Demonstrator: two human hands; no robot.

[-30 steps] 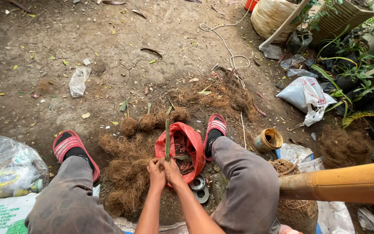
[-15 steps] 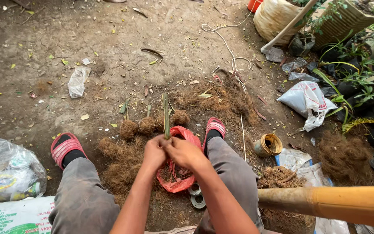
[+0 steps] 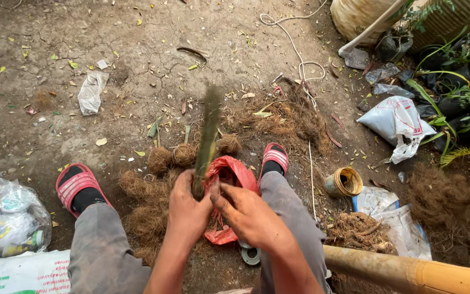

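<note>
Upright, green stalk (image 3: 209,130), hands (image 3: 221,212) gripping its base

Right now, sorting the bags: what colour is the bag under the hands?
Red, a plastic bag; the head view shows it.

An outdoor garden or plant-nursery work yard. The ground (image 3: 137,49) is bare cracked earth strewn with fallen leaves and scraps. Heaps of brown coconut fibre (image 3: 148,212) lie about, some rolled into balls (image 3: 183,155). Potted plants (image 3: 463,103) in dark bags crowd the right edge, beside a woven basket (image 3: 452,19). White sacks (image 3: 398,122), a small tin (image 3: 344,182), a loose cord (image 3: 300,60) and a thick bamboo pole (image 3: 409,272) lie around on the ground.
</note>
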